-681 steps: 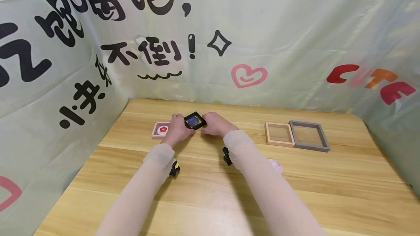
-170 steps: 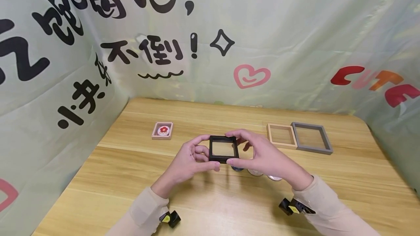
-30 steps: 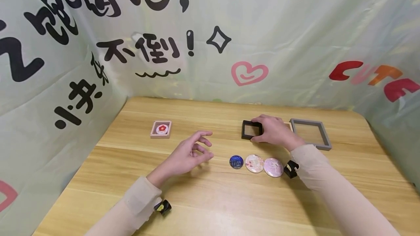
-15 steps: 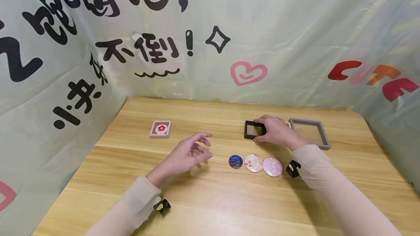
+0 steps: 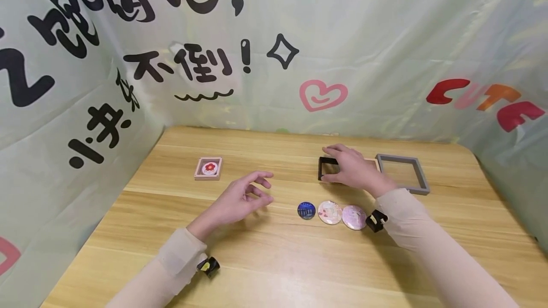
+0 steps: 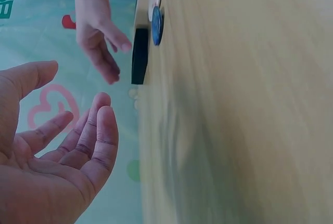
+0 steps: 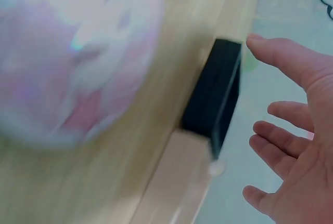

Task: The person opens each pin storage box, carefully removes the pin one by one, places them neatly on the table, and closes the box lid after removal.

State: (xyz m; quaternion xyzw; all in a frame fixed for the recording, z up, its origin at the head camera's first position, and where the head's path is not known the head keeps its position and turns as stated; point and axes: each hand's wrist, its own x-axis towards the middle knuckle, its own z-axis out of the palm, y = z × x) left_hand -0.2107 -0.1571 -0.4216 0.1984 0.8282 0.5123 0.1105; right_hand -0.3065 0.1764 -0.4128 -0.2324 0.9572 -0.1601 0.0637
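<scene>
The black square frame lies on the table at the left end of a row, against the light wood-coloured frame. Over it is my right hand, thumb and fingers spread; the right wrist view shows a gap between them and the frame. My left hand hovers left of the round badges, fingers loosely bent and holding nothing. Those badges lie in a line: a small dark blue one, a cream-pink one and a lilac-pink one.
A grey frame ends the row on the right; my right hand hides most of the wood-coloured one between. Further left sits a pink frame with a red-flower badge inside. A printed cloth hangs behind the table.
Over the last second my right hand slid the black frame right against the wood-coloured one, then let go and lifted slightly. Earlier, both hands held that frame, first with the blue badge inside.
</scene>
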